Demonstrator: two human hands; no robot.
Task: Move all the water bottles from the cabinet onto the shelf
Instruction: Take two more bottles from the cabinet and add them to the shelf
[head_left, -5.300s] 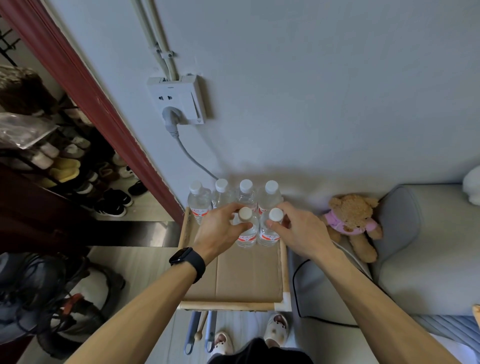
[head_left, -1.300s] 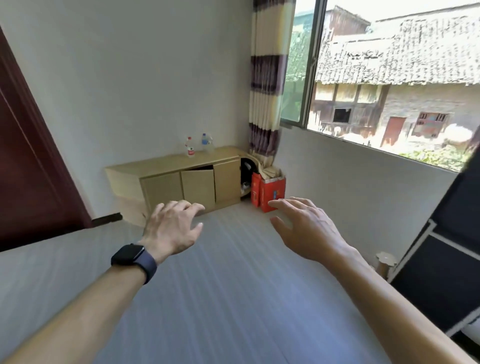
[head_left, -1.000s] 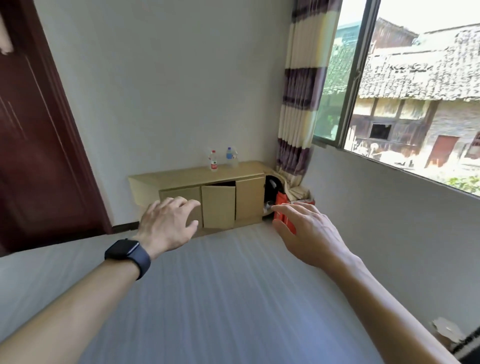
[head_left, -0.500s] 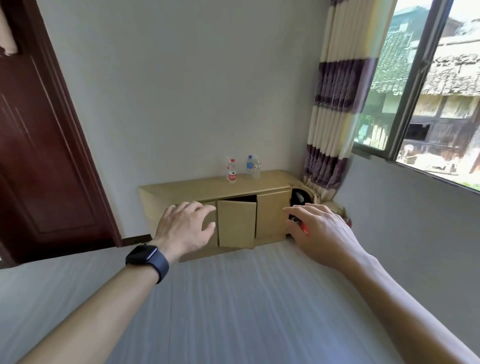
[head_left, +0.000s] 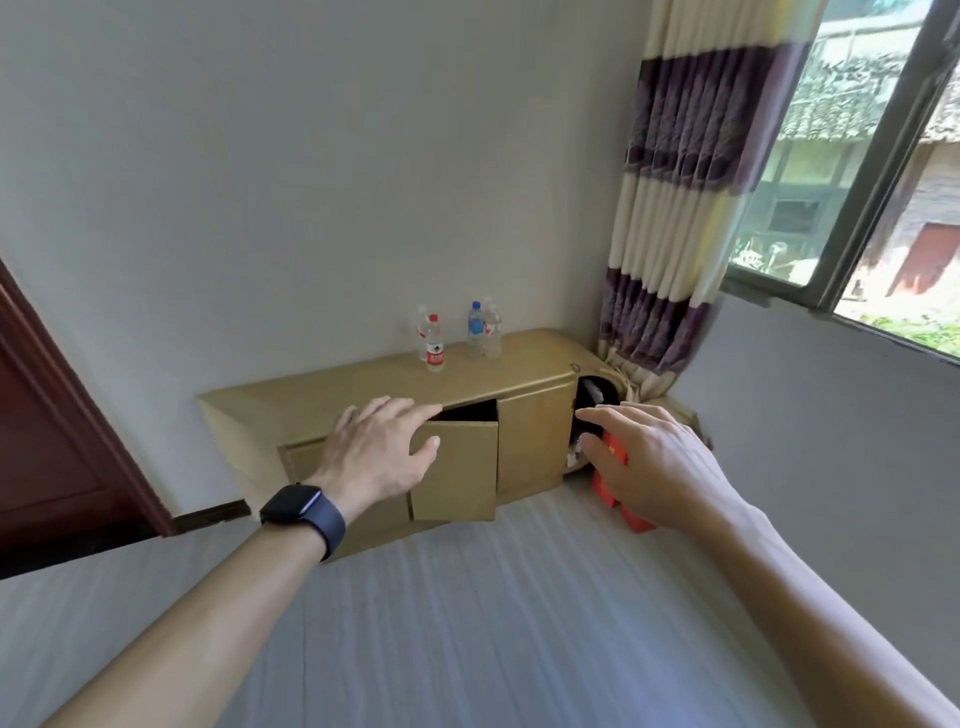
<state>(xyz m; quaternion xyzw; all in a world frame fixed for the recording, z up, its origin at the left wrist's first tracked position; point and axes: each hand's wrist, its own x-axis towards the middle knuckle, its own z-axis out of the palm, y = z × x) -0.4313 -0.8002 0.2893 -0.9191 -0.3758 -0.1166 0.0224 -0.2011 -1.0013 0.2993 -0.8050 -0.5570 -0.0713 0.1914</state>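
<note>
Pale walls (head_left: 311, 156), striped curtain (head_left: 670, 218) beside a sunlit window (head_left: 857, 197).

Bright daylight enters through the window (head_left: 852, 171) at upper right, where the outdoor view is overexposed and hazy. The wall (head_left: 311, 156) is evenly lit, with soft shadow near the curtain (head_left: 675, 208). The floor (head_left: 467, 623) is streaked with motion blur. Wide-angle distortion bends the frame edges and forearms.
</note>
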